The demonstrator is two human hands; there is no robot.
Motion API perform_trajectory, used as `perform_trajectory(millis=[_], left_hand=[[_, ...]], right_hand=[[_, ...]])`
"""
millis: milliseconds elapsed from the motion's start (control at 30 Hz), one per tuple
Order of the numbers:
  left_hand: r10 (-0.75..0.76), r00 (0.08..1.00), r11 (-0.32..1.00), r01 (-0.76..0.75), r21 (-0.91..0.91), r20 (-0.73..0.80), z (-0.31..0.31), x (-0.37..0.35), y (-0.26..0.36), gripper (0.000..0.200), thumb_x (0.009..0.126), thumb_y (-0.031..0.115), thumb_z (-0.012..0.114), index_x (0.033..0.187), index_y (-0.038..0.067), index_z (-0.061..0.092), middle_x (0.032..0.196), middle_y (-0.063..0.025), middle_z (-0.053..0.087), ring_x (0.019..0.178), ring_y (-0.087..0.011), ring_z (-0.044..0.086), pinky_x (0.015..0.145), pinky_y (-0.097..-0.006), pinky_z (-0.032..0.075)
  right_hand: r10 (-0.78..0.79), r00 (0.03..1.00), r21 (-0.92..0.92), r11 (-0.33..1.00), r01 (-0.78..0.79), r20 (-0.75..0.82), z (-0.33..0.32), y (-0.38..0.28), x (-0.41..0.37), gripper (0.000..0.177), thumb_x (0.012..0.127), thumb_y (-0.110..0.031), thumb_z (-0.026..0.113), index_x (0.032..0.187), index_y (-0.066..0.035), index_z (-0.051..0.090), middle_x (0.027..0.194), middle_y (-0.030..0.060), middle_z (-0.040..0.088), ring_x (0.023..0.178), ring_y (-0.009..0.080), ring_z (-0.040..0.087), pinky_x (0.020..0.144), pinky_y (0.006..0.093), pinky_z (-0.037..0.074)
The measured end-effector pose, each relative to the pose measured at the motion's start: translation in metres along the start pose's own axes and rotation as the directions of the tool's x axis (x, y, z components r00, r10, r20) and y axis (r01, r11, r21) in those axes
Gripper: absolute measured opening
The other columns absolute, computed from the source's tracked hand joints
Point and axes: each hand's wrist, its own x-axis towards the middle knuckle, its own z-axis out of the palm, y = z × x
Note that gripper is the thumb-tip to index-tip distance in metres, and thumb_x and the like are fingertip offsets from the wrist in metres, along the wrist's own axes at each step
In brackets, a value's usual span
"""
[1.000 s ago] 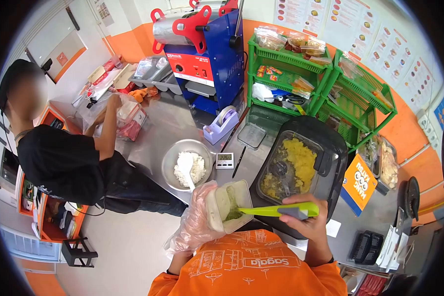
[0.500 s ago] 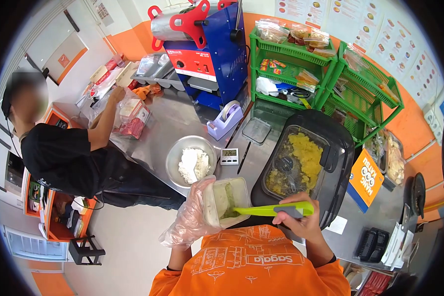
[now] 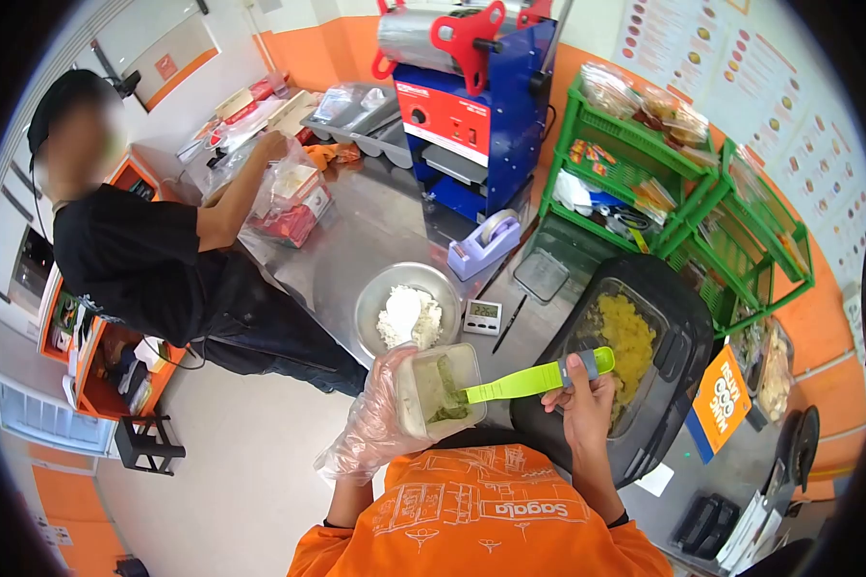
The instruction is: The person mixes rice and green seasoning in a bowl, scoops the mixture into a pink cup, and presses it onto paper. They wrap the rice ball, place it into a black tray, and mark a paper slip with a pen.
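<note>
My left hand (image 3: 373,413), in a clear plastic glove, is closed round a square translucent tub (image 3: 414,394). Green paste (image 3: 447,392) clings to the tub's inside. In my bare right hand (image 3: 585,396) is a long, flat, lime-green utensil (image 3: 520,382) with a grey grip, held near its far end. Its tip is inside the tub against the paste, so the end's shape is hidden. Just beyond the tub stands a steel bowl (image 3: 364,306) of white rice-like food (image 3: 423,322) with a white scoop (image 3: 402,308) in it.
A timer (image 3: 482,317), tape dispenser (image 3: 486,246) and blue cup sealer (image 3: 462,125) stand on the steel counter (image 3: 356,231). At right are a black container (image 3: 548,385) with yellow food under a clear lid and green racks (image 3: 635,173). A co-worker (image 3: 135,260) handles plastic bags at left.
My right hand has shifted its grip and turned the utensil, which now slants up more toward the right. The view has swung, so the counter items appear farther right. The tub stays in my left hand.
</note>
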Motion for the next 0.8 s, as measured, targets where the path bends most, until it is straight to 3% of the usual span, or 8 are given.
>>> perform_trajectory(millis=[100,167,333,600,800], left_hand=[[-0.146,0.987,0.963,0.125,-0.240,-0.069,0.002,-0.006,-0.027,0.105,0.050,0.008,0.088,0.138,0.010,0.030,0.129,-0.0086,0.046,0.122,-0.0214,0.047,0.101,-0.0357,0.043],[-0.192,0.976,0.910,0.138,-0.390,-0.101,-0.001,-0.004,-0.035,0.103,0.052,0.003,0.085,0.138,0.011,0.028,0.129,-0.0075,0.046,0.122,-0.0212,0.047,0.101,-0.0367,0.044],[-0.282,0.933,0.695,0.037,-0.718,-0.224,-0.018,-0.009,-0.075,0.101,0.054,-0.002,0.082,0.139,0.016,0.029,0.128,-0.0063,0.047,0.121,-0.0225,0.048,0.101,-0.0404,0.046],[-0.414,0.809,0.735,0.026,-0.677,-0.418,-0.056,-0.026,-0.115,0.098,0.056,-0.005,0.079,0.138,0.013,0.028,0.129,-0.0067,0.045,0.121,-0.0235,0.049,0.100,-0.0391,0.047],[-0.417,0.816,0.714,0.022,-0.700,-0.400,-0.060,-0.020,-0.136,0.097,0.056,-0.008,0.077,0.138,0.013,0.028,0.128,-0.0070,0.046,0.120,-0.0228,0.049,0.100,-0.0378,0.047]], right_hand=[[0.036,0.999,0.063,0.997,-0.036,0.001,0.015,0.015,0.015,0.025,0.091,-0.023,0.064,0.084,0.000,0.058,0.068,0.0133,0.066,0.049,0.0188,0.064,0.041,0.0268,0.051],[0.025,1.000,0.105,0.994,-0.025,0.003,0.030,0.017,0.024,0.025,0.091,-0.024,0.064,0.084,-0.001,0.058,0.068,0.0127,0.066,0.050,0.0187,0.064,0.043,0.0268,0.051],[-0.099,0.993,0.116,0.988,0.106,-0.061,0.068,0.023,0.055,0.025,0.092,-0.024,0.063,0.084,-0.002,0.057,0.068,0.0118,0.065,0.051,0.0184,0.064,0.045,0.0272,0.052],[-0.187,0.976,-0.018,0.982,0.186,-0.115,0.101,0.087,0.090,0.022,0.094,-0.021,0.061,0.090,0.000,0.053,0.069,0.0122,0.065,0.053,0.0185,0.065,0.047,0.0279,0.053],[-0.205,0.977,-0.168,0.962,0.213,0.065,0.118,0.113,0.084,0.023,0.094,-0.020,0.060,0.087,0.002,0.055,0.070,0.0127,0.065,0.054,0.0182,0.064,0.049,0.0282,0.054]])
